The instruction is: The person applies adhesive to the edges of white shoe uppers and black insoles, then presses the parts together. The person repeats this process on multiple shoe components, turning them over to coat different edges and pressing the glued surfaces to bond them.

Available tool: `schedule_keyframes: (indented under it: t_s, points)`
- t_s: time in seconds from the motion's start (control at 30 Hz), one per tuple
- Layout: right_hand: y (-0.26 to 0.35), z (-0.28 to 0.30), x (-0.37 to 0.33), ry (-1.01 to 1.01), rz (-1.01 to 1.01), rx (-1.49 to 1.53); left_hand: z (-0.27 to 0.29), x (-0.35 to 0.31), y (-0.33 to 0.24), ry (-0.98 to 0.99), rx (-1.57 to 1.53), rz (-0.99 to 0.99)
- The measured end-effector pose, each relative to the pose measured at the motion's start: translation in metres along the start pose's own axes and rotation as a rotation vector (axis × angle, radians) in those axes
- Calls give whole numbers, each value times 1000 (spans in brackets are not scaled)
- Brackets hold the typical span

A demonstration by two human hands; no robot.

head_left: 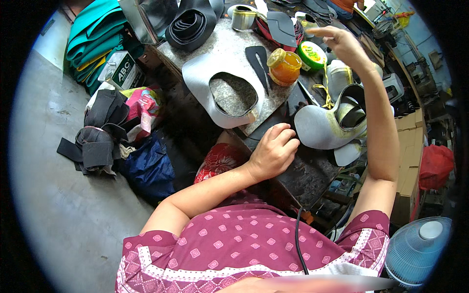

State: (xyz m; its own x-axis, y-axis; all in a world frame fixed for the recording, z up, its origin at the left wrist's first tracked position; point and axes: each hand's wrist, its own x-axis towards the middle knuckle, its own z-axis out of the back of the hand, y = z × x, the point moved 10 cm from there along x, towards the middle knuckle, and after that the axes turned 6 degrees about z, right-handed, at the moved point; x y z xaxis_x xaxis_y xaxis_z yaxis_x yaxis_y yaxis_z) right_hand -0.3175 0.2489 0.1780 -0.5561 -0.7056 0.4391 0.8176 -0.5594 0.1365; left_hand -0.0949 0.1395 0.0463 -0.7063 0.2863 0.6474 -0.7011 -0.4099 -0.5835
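My left hand [274, 151] rests over the dark near part of the worktable, its fingers curled; whatever lies under them is hidden. Just beyond it, a grey shoe-upper piece [198, 75] with a large oval opening lies on a speckled stone slab [171, 49]. My right hand [342, 46] is raised at the far right, fingers stretched out and apart, close to a bundle of grey, black and red pieces [282, 30]. Below it stand a green-and-white tub [311, 56] and a jar of amber paste [285, 68]. A second grey upper [317, 128] sits to the right of my left hand.
A black coiled strip [190, 27] and a dark narrow piece [256, 63] lie on the slab. Folded green material [95, 41], a can [122, 71] and black scraps [100, 141] are at left. A blue fan [415, 254] and cardboard [409, 156] stand at right.
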Motion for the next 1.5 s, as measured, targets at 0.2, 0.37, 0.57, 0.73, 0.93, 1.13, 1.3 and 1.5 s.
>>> schedule_keyframes:
  t_s: [0.2, 0.37, 0.57, 0.73, 0.93, 1.13, 1.3, 1.5]
  points:
    - [19, -64, -17, 230, -130, -330, 0, 0, 0, -1, -12, -2]
    - [32, -65, -21, 200, -123, -460, 1, -1, 2, -8, -20, -2]
    - [48, 7, -10, -172, -95, -223, 0, 1, 2, 1, -43, 4]
    - [73, -36, -29, 297, -208, -488, 19, -5, -9, 2, -231, -100]
    - [99, 63, -26, -328, 46, -183, 54, -65, 59, -194, -772, 648]
    - [68, -35, -45, 232, -195, -724, 53, -133, 135, -513, -1338, 1301]
    - [99, -1, -50, -328, -168, -96, 115, -114, 140, -643, -681, 925]
    - [125, -64, -51, -400, -244, 541, 107, -81, 130, -505, -461, 849]
